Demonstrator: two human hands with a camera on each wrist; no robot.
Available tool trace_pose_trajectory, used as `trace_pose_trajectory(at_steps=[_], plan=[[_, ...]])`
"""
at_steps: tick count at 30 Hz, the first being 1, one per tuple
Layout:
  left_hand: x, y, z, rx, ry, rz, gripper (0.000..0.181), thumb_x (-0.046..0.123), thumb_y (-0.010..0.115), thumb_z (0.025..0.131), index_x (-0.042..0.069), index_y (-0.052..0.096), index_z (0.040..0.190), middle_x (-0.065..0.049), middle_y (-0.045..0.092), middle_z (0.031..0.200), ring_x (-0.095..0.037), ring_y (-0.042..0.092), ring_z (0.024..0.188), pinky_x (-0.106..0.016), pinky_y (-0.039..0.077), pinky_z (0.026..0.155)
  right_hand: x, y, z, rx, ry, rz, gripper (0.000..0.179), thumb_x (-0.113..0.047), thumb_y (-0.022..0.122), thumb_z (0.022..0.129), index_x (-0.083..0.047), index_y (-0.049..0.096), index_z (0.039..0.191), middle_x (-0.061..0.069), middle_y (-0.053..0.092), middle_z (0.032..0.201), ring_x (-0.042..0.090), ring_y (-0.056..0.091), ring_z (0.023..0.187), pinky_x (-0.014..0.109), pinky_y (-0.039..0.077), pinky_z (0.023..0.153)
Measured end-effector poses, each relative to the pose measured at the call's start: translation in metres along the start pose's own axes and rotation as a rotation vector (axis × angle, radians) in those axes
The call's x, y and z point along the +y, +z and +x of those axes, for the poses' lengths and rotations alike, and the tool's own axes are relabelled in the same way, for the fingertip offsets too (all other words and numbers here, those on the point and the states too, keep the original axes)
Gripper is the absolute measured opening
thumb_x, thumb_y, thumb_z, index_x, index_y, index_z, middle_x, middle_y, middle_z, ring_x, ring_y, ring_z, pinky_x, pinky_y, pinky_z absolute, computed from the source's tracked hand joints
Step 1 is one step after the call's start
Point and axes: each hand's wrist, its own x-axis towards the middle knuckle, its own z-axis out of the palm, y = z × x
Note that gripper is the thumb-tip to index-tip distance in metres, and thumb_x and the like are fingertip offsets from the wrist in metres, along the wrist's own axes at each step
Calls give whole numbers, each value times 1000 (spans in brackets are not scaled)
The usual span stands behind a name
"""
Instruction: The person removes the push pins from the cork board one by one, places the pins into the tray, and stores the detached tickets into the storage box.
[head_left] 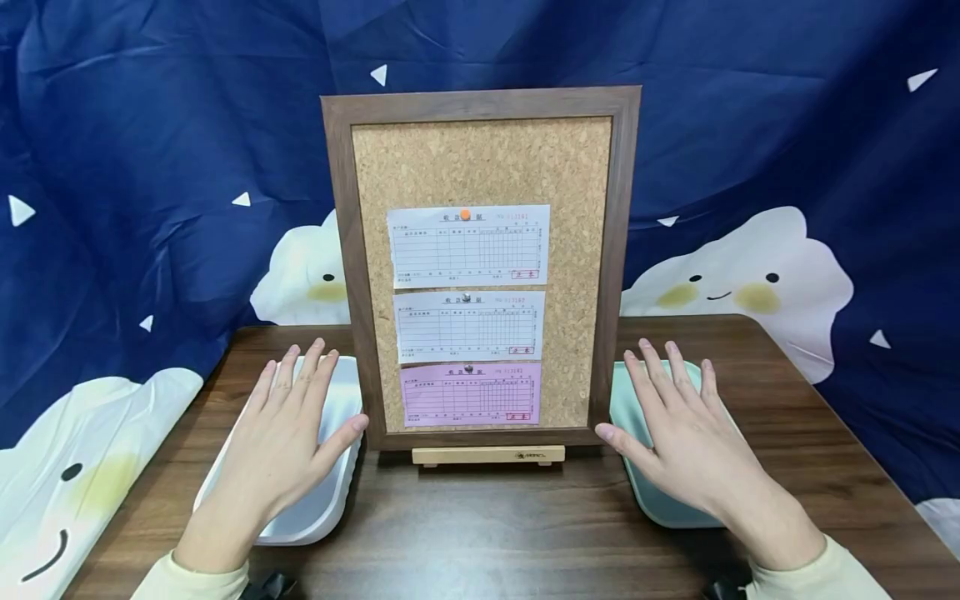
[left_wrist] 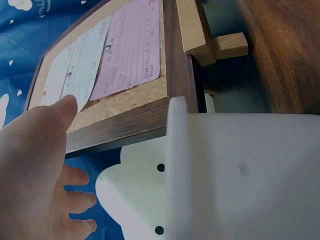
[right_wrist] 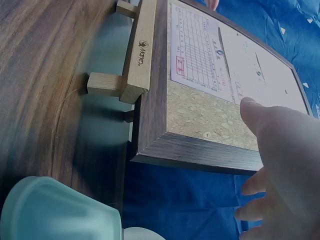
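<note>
Between the two hands a framed corkboard (head_left: 577, 167) stands on a small wooden easel (head_left: 487, 455). Three receipt slips are pinned to it in a column: a white slip (head_left: 420, 250) on top with an orange pushpin (head_left: 465, 215), another white slip (head_left: 416, 333) below, and a pink slip (head_left: 423, 398) lowest, the lower two with silvery pins. My left hand (head_left: 281, 442) hovers, fingers spread, over a white tray (head_left: 341, 475). Fingers also spread, my right hand (head_left: 690, 442) is above a light green tray (head_left: 652, 492). Both hands hold nothing.
Everything stands on a dark brown wooden table (head_left: 487, 542). Behind it hangs a blue cloth (head_left: 480, 42) with smiling clouds and white triangles. The trays flank the board's lower corners, and their insides are partly hidden beneath the hands.
</note>
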Motion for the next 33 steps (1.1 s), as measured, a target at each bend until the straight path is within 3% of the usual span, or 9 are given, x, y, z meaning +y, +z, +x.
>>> trace_pose_trajectory(at_steps=[8, 15, 19, 24, 27, 30, 33], plan=[[-1, 3, -2, 17, 6, -22, 86, 61, 56, 106, 3, 37, 165, -23, 42, 170, -49, 37, 158, -53, 17, 135, 2, 2, 1, -13, 11, 62, 101, -62, 63, 104, -1, 18, 171, 31, 21, 176, 59, 19, 161, 79, 9, 127], [-3, 5, -3, 45, 6, -50, 83, 59, 58, 106, 2, 39, 164, -22, 44, 169, -48, 38, 157, -50, 16, 136, 3, 2, 2, 7, 8, 112, 100, -59, 65, 104, -1, 19, 171, 29, 21, 176, 58, 23, 160, 78, 16, 126], [-4, 5, -2, 78, 16, -78, 80, 55, 60, 106, 2, 42, 162, -20, 49, 166, -46, 41, 156, -48, 18, 135, 3, 3, 1, 41, 1, 153, 99, -56, 67, 104, -2, 20, 171, 28, 22, 177, 57, 25, 160, 75, 18, 127], [-3, 3, 2, 154, 39, -108, 72, 46, 66, 103, -1, 50, 156, -21, 59, 157, -45, 51, 148, -46, 25, 131, 1, 2, -2, 138, -6, 201, 90, -48, 71, 103, -3, 29, 169, 25, 35, 173, 51, 34, 158, 63, 24, 131], [-1, 1, 4, 222, 26, -125, 62, 36, 72, 99, 0, 60, 147, -21, 70, 141, -44, 62, 135, -50, 40, 122, -1, 2, -2, 232, -2, 217, 79, -38, 76, 102, -4, 42, 164, 23, 50, 164, 48, 49, 149, 64, 40, 120], [0, 0, 4, 289, -6, -144, 47, 29, 75, 95, 2, 70, 133, -19, 80, 117, -43, 73, 116, -56, 52, 109, -2, 1, -2, 336, 9, 239, 66, -27, 79, 98, -6, 54, 156, 22, 67, 147, 45, 68, 126, 68, 53, 98], [1, -1, 3, 328, -42, -178, 33, 25, 76, 95, 6, 76, 122, -15, 83, 102, -42, 77, 101, -58, 57, 96, -2, 2, 0, 442, -5, 266, 53, -17, 80, 95, -6, 65, 145, 17, 79, 125, 41, 77, 102, 58, 58, 82]])
